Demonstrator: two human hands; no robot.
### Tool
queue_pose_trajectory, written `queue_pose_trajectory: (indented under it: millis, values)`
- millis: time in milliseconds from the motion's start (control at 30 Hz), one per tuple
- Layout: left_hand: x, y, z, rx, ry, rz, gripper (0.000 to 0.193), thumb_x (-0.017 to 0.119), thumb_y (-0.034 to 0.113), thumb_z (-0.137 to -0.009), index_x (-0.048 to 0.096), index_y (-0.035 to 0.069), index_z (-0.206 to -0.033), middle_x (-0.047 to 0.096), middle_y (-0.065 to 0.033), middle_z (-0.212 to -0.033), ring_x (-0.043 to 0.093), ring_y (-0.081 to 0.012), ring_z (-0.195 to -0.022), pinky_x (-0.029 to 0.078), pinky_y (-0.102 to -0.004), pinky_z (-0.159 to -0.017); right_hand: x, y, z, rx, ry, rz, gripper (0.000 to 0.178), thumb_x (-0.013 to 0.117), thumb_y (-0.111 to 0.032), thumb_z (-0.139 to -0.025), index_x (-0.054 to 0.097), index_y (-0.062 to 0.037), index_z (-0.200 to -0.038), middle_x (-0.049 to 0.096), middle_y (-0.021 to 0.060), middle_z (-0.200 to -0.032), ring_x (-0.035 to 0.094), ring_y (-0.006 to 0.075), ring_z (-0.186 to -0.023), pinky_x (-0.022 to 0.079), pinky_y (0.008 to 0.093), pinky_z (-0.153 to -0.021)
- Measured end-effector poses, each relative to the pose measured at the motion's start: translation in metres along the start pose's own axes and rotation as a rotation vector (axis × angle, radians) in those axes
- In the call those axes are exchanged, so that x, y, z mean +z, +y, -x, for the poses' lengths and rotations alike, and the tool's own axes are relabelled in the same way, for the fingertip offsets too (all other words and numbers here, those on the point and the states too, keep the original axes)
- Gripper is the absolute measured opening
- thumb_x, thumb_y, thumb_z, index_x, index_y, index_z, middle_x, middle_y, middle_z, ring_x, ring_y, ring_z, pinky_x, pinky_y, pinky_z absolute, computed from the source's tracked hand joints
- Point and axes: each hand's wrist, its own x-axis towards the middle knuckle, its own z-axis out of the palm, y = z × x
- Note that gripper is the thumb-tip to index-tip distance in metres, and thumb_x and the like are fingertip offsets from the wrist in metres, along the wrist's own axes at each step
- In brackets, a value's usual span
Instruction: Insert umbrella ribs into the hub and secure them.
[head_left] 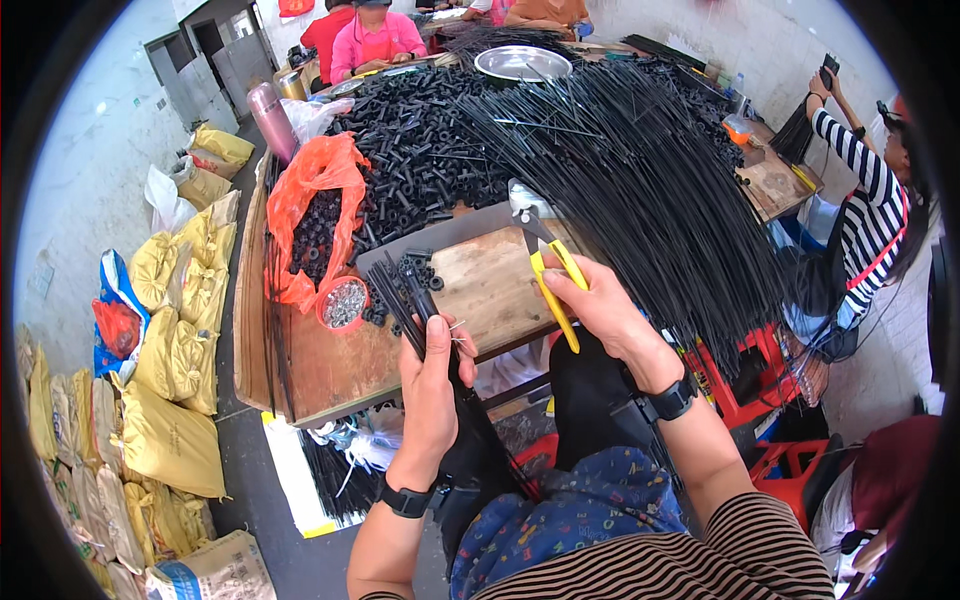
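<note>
My left hand [430, 385] is closed around a bundle of thin black rods [398, 298], which slants down past my lap. A thin pale piece, like a wire or tie, sticks out by its thumb. My right hand [612, 310] grips yellow-handled pliers [538, 268], their dark jaws pointing up and away from me over the table edge. The handles are spread apart, and the jaws touch nothing I can see. Between the hands lies a bare wooden board [490, 290]. Black ring-shaped parts [415, 268] sit at its left, beside a pink tub [341, 304] of small shiny metal pieces.
A heap of black plastic parts [430, 140] covers the table's far side. Long black rods [640, 180] overhang its right edge. An orange bag [345, 165] and a pink flask [268, 115] stand left. Yellow sacks [170, 440] line the wall. Co-workers sit beyond and at right.
</note>
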Motion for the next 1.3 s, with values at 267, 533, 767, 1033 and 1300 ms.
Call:
queue_pose_trajectory:
  millis: [267,533,767,1033,1300]
  values:
    - [0.004,0.005,0.004,-0.008,-0.007,0.038,0.029,0.046,0.036,-0.098,0.047,0.007,-0.100,0.052,-0.0038,-0.073,0.044,-0.0079,-0.054,0.037,-0.0229,-0.051,0.009,0.001,-0.068,-0.384,0.230,0.755,0.037,0.057,-0.012,-0.082,0.053,0.0070,-0.114,0.064,0.0258,-0.082,0.065,0.0358,-0.082,0.051,0.0461,-0.070]
    - [-0.013,0.002,0.002,-0.012,-0.009,0.115,0.025,0.047,0.032,-0.099,0.047,0.007,-0.101,0.053,-0.0035,-0.074,0.045,-0.0082,-0.055,0.037,-0.0229,-0.051,0.010,-0.003,-0.089,-0.171,0.135,1.136,0.031,0.053,-0.007,-0.074,0.058,0.0014,-0.103,0.064,0.0265,-0.089,0.062,0.0409,-0.088,0.047,0.0478,-0.076]
    - [-0.025,0.001,0.000,-0.027,0.016,0.150,0.027,0.047,0.035,-0.098,0.047,0.008,-0.100,0.050,-0.0027,-0.072,0.044,-0.0079,-0.055,0.036,-0.0231,-0.051,-0.002,-0.037,-0.049,-0.095,0.107,0.808,0.028,0.060,-0.015,-0.077,0.057,-0.0007,-0.101,0.063,0.0107,-0.079,0.061,0.0200,-0.067,0.048,0.0334,-0.063]
    - [-0.025,-0.004,-0.004,-0.002,0.041,0.089,0.029,0.047,0.036,-0.098,0.047,0.007,-0.101,0.050,-0.0023,-0.073,0.045,-0.0083,-0.056,0.038,-0.0238,-0.053,0.017,-0.007,0.027,0.061,-0.350,0.240,0.036,0.049,-0.036,-0.096,0.055,-0.0033,-0.110,0.062,0.0026,-0.076,0.055,0.0089,-0.069,0.044,0.0247,-0.062]
    - [-0.006,-0.006,-0.006,-0.012,0.048,-0.014,0.033,0.046,0.038,-0.098,0.048,0.006,-0.099,0.053,-0.0034,-0.074,0.048,-0.0102,-0.058,0.039,-0.0238,-0.055,0.027,0.000,0.065,-0.224,-0.239,0.724,0.035,0.053,-0.016,-0.091,0.051,-0.0115,-0.126,0.065,0.0184,-0.090,0.063,0.0369,-0.084,0.049,0.0430,-0.068]
